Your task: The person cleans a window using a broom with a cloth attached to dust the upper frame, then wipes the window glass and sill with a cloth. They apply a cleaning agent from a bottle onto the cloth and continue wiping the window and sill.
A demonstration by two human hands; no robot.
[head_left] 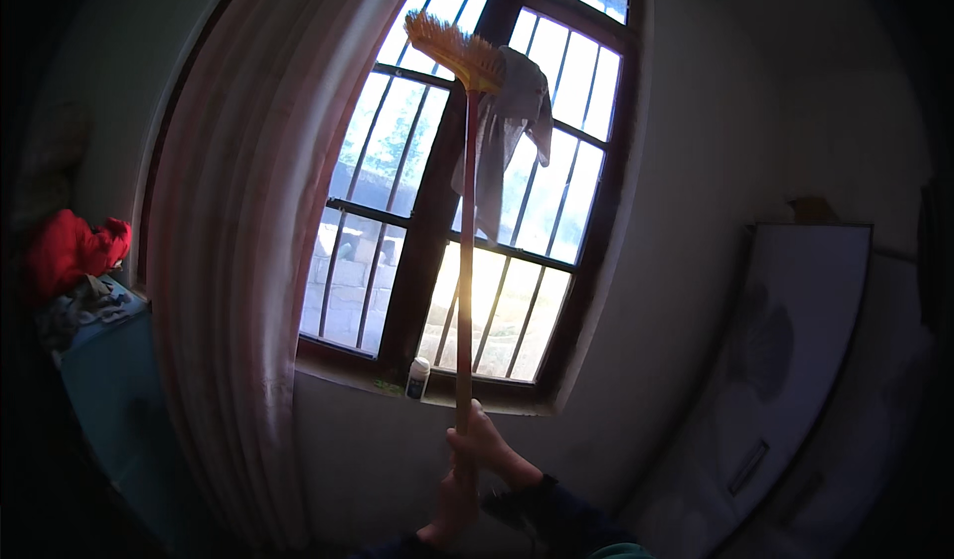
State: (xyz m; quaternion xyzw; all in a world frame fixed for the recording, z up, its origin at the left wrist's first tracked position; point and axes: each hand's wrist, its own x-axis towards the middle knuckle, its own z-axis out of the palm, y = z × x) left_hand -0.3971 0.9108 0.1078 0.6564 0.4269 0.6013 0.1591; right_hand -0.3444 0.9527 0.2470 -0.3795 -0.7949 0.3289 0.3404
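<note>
A long-handled broom [467,291] is raised upright in front of the barred window [399,176]. Its yellow bristle head [452,50] points up and to the left. Over the right end of that head hangs a greyish cloth [519,97], its folds dangling beside the pole. My right hand [482,438] wraps round the lower part of the handle. Just below it, my left hand [454,501] is also closed round the handle, partly in shadow. Whether the cloth touches the glass, I cannot tell.
A pale pinkish curtain [238,261] hangs left of the window. On the sill stands a small white bottle [417,377]. Red fabric [78,253] lies on a blue-green cabinet [114,400] at the far left. A light-coloured wardrobe [795,301] stands at the right.
</note>
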